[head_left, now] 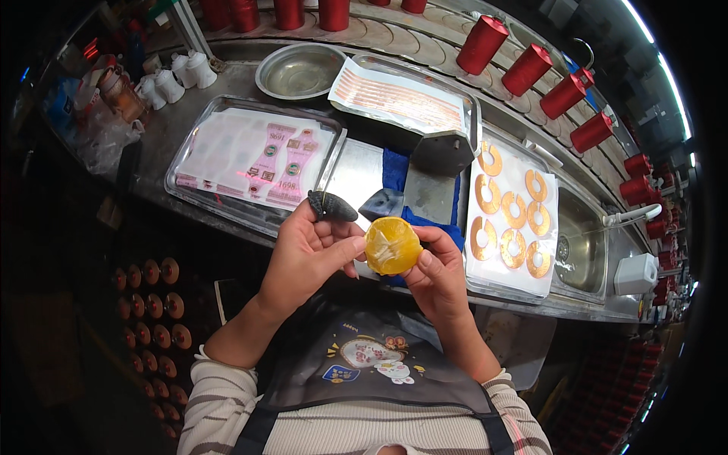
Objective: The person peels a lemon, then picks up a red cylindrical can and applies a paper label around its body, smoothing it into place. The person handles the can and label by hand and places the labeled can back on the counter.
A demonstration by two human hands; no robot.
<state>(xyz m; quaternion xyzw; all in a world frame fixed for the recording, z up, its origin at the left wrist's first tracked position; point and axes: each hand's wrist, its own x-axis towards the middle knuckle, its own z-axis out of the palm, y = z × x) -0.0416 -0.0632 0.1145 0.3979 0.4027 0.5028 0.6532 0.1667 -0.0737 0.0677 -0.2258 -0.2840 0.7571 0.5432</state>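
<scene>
Above my apron, a bright yellow round piece (393, 246) with a pale, creased middle is between my two hands; it looks like cut citrus, though its kind is unclear. My right hand (440, 269) pinches its right edge between thumb and fingers. From the other side, my left hand (311, 250) is closed, thumb at the piece's left edge. A black textured finger cover (331, 206) appears to sit on the left index finger. Just beyond the piece lies a dark grey wedge-shaped block (382, 203), close to a blue cloth (394, 168).
Left stands a metal tray (205, 121) of pink printed sheets (277, 163), below a metal basin (299, 51). Another tray bears a copper-striped sheet (402, 95). Right are gold C-shaped decals (513, 210), a sink (580, 262) and a white jug (635, 274). Red cylinders (528, 70) line a conveyor behind.
</scene>
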